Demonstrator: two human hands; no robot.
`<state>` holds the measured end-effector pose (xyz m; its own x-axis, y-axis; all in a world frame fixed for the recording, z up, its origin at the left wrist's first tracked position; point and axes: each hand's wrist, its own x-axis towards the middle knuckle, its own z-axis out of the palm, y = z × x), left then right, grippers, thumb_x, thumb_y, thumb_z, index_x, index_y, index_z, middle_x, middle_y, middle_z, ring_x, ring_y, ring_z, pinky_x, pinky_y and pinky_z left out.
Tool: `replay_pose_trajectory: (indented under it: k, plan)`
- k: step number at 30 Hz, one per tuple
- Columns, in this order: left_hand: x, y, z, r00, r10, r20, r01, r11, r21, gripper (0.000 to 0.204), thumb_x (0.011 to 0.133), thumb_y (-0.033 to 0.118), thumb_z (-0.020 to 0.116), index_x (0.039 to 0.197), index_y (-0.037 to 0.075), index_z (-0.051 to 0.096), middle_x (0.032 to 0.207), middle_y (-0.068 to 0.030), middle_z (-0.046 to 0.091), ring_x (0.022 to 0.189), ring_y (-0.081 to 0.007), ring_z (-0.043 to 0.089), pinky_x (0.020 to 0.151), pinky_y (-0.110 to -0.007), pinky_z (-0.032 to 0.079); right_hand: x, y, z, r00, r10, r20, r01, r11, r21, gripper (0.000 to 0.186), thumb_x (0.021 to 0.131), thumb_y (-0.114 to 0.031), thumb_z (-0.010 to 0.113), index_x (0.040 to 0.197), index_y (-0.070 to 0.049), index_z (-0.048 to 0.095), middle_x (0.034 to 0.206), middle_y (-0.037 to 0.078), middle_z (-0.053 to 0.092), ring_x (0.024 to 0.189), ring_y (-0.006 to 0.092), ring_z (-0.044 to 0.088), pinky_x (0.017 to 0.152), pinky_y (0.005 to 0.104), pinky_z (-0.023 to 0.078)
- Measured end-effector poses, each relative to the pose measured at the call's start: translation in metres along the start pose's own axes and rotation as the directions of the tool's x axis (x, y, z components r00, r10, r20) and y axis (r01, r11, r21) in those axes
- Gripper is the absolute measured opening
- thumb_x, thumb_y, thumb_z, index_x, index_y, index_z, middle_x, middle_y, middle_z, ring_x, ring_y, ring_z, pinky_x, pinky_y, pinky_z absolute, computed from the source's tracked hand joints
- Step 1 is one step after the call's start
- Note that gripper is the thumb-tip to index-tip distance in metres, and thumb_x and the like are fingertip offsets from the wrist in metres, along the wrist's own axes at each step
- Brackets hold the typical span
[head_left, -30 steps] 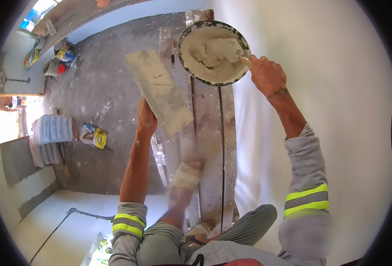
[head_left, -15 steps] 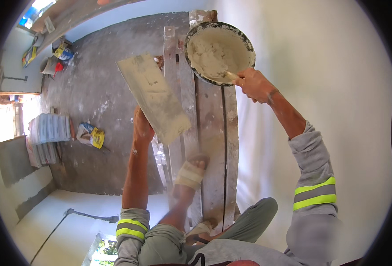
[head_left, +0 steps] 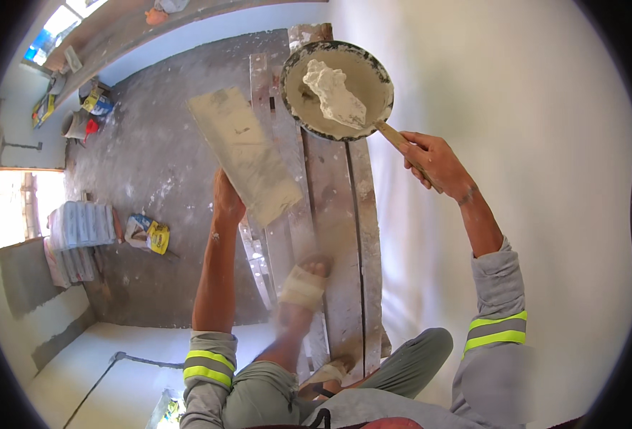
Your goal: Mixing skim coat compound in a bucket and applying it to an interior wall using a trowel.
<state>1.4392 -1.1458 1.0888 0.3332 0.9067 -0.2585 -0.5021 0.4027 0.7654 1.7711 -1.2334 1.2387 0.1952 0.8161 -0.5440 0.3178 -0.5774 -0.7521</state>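
Observation:
My left hand is closed under a wide rectangular plastering trowel, its flat face smeared with beige plaster. The trowel's own handle is hidden beneath the blade. My right hand grips the wooden handle of a scoop-like tool, whose blade is covered by a thick lump of pale plaster. That lump hangs over a round black bucket with plaster coating its inside. The bucket stands at the far end of a plank platform, to the right of the trowel and apart from it.
My feet rest on the worn wooden planks, above a grey concrete floor. A pale wall rises close on the right. On the floor at left lie a yellow-and-white bag and stacked wrapped packs.
My right hand has drawn back toward me, lifting the tool with a lump of plaster on it. The bucket appears slightly further left in view; the trowel has barely moved.

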Motion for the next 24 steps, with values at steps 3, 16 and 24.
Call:
replay_pose_trajectory:
  k: [3,16,24]
  plan:
    - [0.030,-0.016,0.017,1.000,-0.006,0.026,0.008,0.996,-0.087,0.037,0.093,0.027,0.044,0.114,-0.003,0.051,0.104,-0.0106,0.059,0.089,-0.0173,0.060,0.076,-0.030,0.050,-0.021,-0.003,-0.021,0.997,-0.065,-0.046,0.064,0.997,-0.038,0.034,0.090,-0.021,0.050,0.116,0.001,0.055,0.064,0.000,0.048,0.040,0.0040,0.038,0.036,0.0207,0.033]
    - [0.096,-0.033,0.175,0.983,0.147,0.106,-0.106,0.940,-0.324,0.035,0.092,0.028,0.049,0.117,0.004,0.048,0.108,-0.0054,0.057,0.096,-0.0149,0.056,0.082,-0.029,0.047,-0.110,-0.088,-0.021,0.796,-0.543,-0.268,0.216,0.668,-0.712,0.037,0.083,-0.009,0.057,0.119,-0.005,0.054,0.079,0.011,0.058,0.069,0.0243,0.058,0.063,0.0372,0.047]
    - [0.104,-0.048,0.188,0.962,0.254,0.096,-0.197,0.897,-0.396,0.044,0.092,0.030,0.050,0.127,0.006,0.038,0.122,-0.0054,0.048,0.108,-0.0181,0.049,0.090,-0.032,0.044,-0.115,-0.076,0.001,0.680,-0.662,-0.315,0.019,0.446,-0.895,0.038,0.079,-0.006,0.061,0.117,-0.011,0.057,0.076,0.005,0.052,0.071,0.0190,0.056,0.055,0.0313,0.048]
